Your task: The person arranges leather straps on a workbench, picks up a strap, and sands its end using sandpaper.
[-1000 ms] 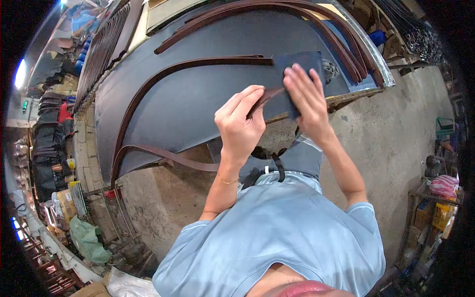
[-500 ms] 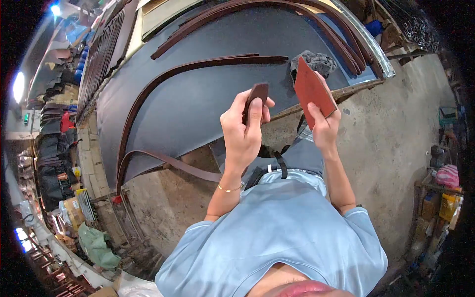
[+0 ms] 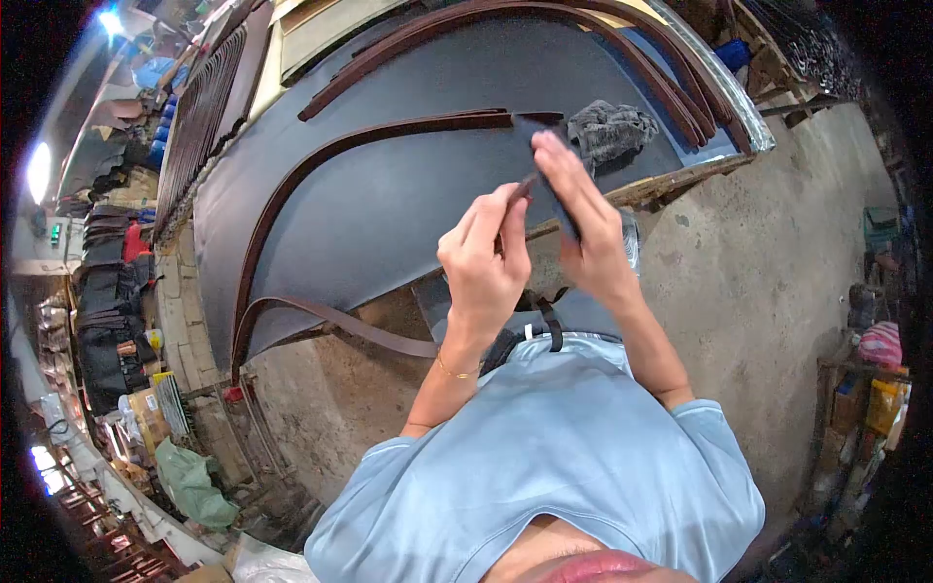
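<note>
My left hand (image 3: pixel 486 248) is closed round the end of a dark brown leather strap (image 3: pixel 523 187), which points up between thumb and fingers. A further length of brown strap (image 3: pixel 355 328) runs from the table to behind my left forearm. My right hand (image 3: pixel 588 219) grips a thin flat board (image 3: pixel 552 180), turned nearly edge-on with a dark side showing. Its lower part lies against the palm, and its top corner is blurred. The board is right beside the strap end; whether they touch I cannot tell.
Ahead is a table with a dark grey top (image 3: pixel 360 214). Long brown straps (image 3: pixel 408 126) lie curved across it, with more bundled straps (image 3: pixel 505 10) at the far side. A crumpled grey cloth (image 3: pixel 612 131) sits near the right edge. Shelves of goods (image 3: pixel 865 389) stand right.
My right hand has moved left toward my left hand and turned the board, so its red face no longer shows. My left hand has tilted the strap end.
</note>
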Motion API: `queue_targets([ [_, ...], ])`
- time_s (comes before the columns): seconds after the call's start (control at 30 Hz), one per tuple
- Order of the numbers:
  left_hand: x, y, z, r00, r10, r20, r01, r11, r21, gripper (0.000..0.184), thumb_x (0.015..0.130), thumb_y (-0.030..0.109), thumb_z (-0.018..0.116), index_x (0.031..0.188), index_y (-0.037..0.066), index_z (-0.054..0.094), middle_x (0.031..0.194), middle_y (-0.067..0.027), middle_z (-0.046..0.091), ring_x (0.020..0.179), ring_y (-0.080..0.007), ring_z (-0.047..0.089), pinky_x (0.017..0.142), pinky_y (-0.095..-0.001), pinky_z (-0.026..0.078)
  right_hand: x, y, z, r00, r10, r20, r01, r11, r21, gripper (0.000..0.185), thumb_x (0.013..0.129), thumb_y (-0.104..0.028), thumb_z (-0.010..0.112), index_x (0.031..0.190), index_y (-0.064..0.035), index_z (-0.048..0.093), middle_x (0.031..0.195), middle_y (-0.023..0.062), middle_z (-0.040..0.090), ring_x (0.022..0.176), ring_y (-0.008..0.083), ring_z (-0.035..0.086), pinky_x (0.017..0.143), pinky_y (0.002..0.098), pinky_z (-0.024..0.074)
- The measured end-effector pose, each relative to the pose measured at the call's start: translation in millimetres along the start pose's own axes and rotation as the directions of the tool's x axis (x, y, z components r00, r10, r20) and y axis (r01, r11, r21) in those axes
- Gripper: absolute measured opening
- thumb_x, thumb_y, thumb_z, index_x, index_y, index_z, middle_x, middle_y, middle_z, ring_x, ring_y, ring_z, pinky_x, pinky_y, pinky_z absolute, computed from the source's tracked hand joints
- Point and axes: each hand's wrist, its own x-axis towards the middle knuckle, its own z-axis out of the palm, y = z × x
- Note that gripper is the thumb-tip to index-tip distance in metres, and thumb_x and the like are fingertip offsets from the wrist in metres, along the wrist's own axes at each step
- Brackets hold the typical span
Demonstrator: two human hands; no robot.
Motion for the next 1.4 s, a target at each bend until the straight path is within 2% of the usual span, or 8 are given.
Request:
queue_targets([
  [0.1,2,4,-2,0.995,0.1,-0.011,-0.1,0.995,-0.016,0.009,0.091,-0.001,0.062,0.099,-0.003,0.065,0.08,-0.0138,0.069,0.068,-0.0209,0.068,0.063,-0.0298,0.052,-13,-25,10,0.993,0.096,-0.062,-0.078,0.965,0.249,0.085,0.059,0.02,0.044,0.142,0.0045,0.042,0.149,0.0243,0.042,0.14,0.0414,0.038,0.116,0.0473,0.0296],
  [0.23,-1,0,6,0.998,0.056,0.036,-0.056,0.998,-0.004,0.01,0.089,-0.005,0.061,0.098,-0.003,0.065,0.082,-0.0162,0.068,0.071,-0.0264,0.069,0.065,-0.0322,0.053,-12,-4,-5,0.973,0.202,-0.113,-0.178,0.965,0.194,0.09,0.054,0.021,0.044,0.142,0.0034,0.043,0.149,0.0239,0.042,0.141,0.0407,0.038,0.117,0.0464,0.0292],
  [0.53,-4,-25,17,0.985,0.157,0.073,-0.159,0.987,0.021,0.017,0.085,-0.009,0.061,0.102,-0.005,0.062,0.082,-0.0177,0.065,0.062,-0.03,0.064,0.053,-0.0351,0.049,-37,-16,5,0.995,-0.096,0.019,0.097,0.995,-0.017,0.083,0.059,0.017,0.049,0.141,0.0056,0.045,0.148,0.0267,0.042,0.14,0.0436,0.038,0.115,0.0513,0.0301],
  [0.77,-5,-18,17,0.986,0.165,0.032,-0.165,0.986,0.002,0.017,0.085,-0.009,0.061,0.102,-0.005,0.062,0.081,-0.0174,0.065,0.061,-0.0301,0.064,0.054,-0.0356,0.05,-26,-11,0,0.998,-0.05,-0.022,0.052,0.996,0.068,0.08,0.061,0.016,0.052,0.14,0.0051,0.047,0.146,0.0251,0.046,0.139,0.0407,0.04,0.116,0.0516,0.0296],
  [0.8,-9,-22,9,0.987,-0.012,0.162,0.004,0.999,0.049,0.017,0.087,-0.005,0.06,0.103,-0.005,0.065,0.086,-0.0207,0.067,0.072,-0.0348,0.068,0.064,-0.0352,0.053,-25,-20,-1,0.993,-0.112,0.04,0.111,0.993,0.03,0.078,0.062,0.016,0.051,0.139,0.0055,0.047,0.146,0.0253,0.046,0.139,0.0407,0.04,0.116,0.0519,0.0298],
  [0.97,-5,-12,15,0.993,0.115,0.014,-0.115,0.993,-0.022,0.016,0.082,-0.006,0.06,0.098,-0.005,0.062,0.079,-0.0205,0.063,0.068,-0.0365,0.064,0.061,-0.038,0.05,-19,-2,1,0.999,-0.028,-0.042,0.029,0.999,0.03,0.085,0.056,0.014,0.053,0.14,0.0045,0.048,0.147,0.0241,0.045,0.14,0.0401,0.04,0.116,0.0535,0.0284],
  [1.1,-4,-18,7,0.989,0.078,0.125,-0.082,0.996,0.024,0.023,0.082,-0.008,0.058,0.104,-0.004,0.063,0.082,-0.0207,0.065,0.07,-0.0371,0.065,0.062,-0.039,0.051,-18,-6,4,0.988,-0.155,0.018,0.156,0.988,-0.02,0.082,0.057,0.013,0.049,0.139,0.0059,0.047,0.146,0.0248,0.045,0.14,0.0423,0.04,0.115,0.0526,0.0309],
  [1.4,-12,-14,15,0.99,0.11,0.089,-0.108,0.994,-0.023,0.018,0.086,-0.004,0.065,0.104,-0.003,0.067,0.084,-0.0187,0.069,0.069,-0.0293,0.069,0.062,-0.0335,0.052,-24,24,8,0.997,0.078,-0.018,-0.076,0.994,0.08,0.081,0.059,0.022,0.044,0.138,0.0015,0.05,0.144,0.0243,0.048,0.137,0.0395,0.043,0.114,0.0424,0.0358],
])
